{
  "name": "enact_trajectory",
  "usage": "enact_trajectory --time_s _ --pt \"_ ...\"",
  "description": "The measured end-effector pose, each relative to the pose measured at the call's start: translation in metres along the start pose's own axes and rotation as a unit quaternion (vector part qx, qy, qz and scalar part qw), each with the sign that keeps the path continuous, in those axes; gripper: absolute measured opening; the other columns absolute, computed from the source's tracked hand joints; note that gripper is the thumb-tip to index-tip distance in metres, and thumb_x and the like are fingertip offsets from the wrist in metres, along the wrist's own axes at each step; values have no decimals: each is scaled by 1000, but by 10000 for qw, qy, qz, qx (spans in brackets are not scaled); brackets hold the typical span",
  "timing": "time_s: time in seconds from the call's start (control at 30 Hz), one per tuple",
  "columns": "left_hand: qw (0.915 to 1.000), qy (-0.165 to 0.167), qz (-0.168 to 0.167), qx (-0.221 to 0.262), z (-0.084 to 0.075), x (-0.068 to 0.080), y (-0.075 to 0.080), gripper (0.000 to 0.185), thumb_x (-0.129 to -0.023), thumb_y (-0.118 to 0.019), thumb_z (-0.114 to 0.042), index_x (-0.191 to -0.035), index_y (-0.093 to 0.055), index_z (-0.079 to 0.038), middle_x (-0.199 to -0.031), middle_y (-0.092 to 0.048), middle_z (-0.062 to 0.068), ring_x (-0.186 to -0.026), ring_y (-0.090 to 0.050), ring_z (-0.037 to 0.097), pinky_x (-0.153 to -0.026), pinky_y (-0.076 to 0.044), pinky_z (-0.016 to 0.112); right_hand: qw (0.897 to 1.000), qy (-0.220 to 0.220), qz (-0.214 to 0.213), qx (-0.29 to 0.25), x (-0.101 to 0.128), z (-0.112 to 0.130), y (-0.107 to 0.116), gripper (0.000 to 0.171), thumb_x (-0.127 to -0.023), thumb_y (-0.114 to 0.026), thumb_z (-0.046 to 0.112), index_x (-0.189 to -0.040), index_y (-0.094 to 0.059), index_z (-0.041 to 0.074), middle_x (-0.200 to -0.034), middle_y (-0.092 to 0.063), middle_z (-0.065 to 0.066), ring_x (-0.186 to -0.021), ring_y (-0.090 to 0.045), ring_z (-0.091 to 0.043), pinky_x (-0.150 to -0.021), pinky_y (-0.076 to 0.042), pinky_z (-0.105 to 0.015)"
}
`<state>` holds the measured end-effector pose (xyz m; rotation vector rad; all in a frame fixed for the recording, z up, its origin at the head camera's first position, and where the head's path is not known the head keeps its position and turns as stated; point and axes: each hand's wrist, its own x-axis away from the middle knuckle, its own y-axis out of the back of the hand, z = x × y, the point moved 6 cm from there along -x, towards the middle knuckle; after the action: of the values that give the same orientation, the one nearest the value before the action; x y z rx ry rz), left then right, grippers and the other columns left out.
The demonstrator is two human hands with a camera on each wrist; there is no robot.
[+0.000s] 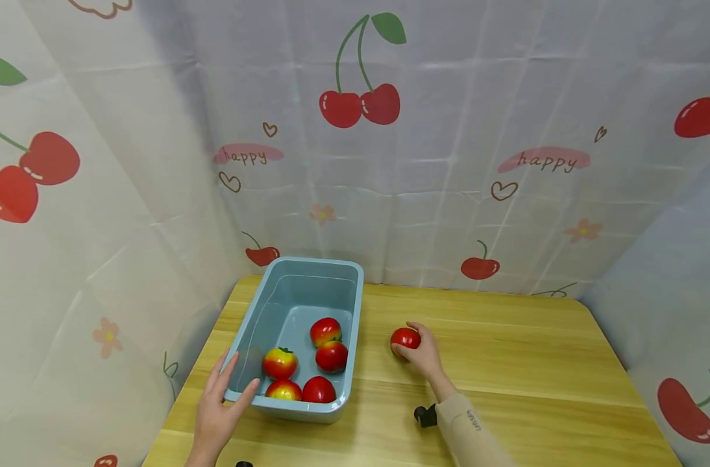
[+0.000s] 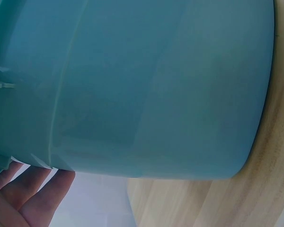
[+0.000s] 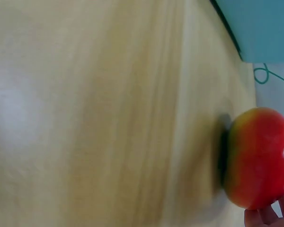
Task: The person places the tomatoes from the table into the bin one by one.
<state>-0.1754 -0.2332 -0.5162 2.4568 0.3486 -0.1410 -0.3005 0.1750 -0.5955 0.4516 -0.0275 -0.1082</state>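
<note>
On the right side of the table, my right hand [image 1: 423,355] holds a red tomato [image 1: 405,338] between thumb and fingers. In the right wrist view that tomato [image 3: 261,158] shows a yellowish underside close over the wood, with fingertips [image 3: 267,215] against it. My left hand [image 1: 217,408] rests with spread, straight fingers at the near left corner of a blue plastic bin [image 1: 355,324]. The left wrist view shows its fingers [image 2: 47,194] beside the bin's outer wall [image 2: 156,94]. Inside the bin lie several red and yellow tomatoes [image 1: 280,363], mostly toward the near end.
The wooden table [image 1: 507,363] runs back to a hanging curtain [image 1: 425,194] printed with cherries. A small black object [image 1: 426,416] sits by the right sleeve [image 1: 472,428]. Another dark piece [image 1: 244,464] shows at the bottom edge.
</note>
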Motion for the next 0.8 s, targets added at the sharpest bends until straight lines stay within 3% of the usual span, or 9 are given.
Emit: enact_trajectory --time_s 0.37,0.6,0.8 --pt "10000 43 -5 41 1 0 0 66 -84 -70 -40 -141 -45 -18 -150 -29 7 -132 -31 38 -95 -30 66 9999 -140 -5 8 4 -16 -10 62 -77 -76 11 -132 -47 4 -135 -40 -24 -121 -41 -44 -95 -36 -62" --pt "10000 -9 -32 27 0 0 0 66 -84 -70 -40 -141 -46 -16 -150 -29 6 -132 -31 38 -95 -30 66 9997 -189 24 -124 5 -9 -6 63 -78 -76 12 -133 -46 5 -137 -39 -22 -122 -40 -43 -96 -35 -61" --pt "10000 10 -26 32 0 0 0 66 -84 -69 -40 -141 -45 -16 -150 -29 7 -132 -31 38 -95 -30 66 9997 88 -37 -223 2 2 2 64 -77 -78 13 -132 -47 5 -136 -42 -21 -122 -41 -42 -96 -36 -60"
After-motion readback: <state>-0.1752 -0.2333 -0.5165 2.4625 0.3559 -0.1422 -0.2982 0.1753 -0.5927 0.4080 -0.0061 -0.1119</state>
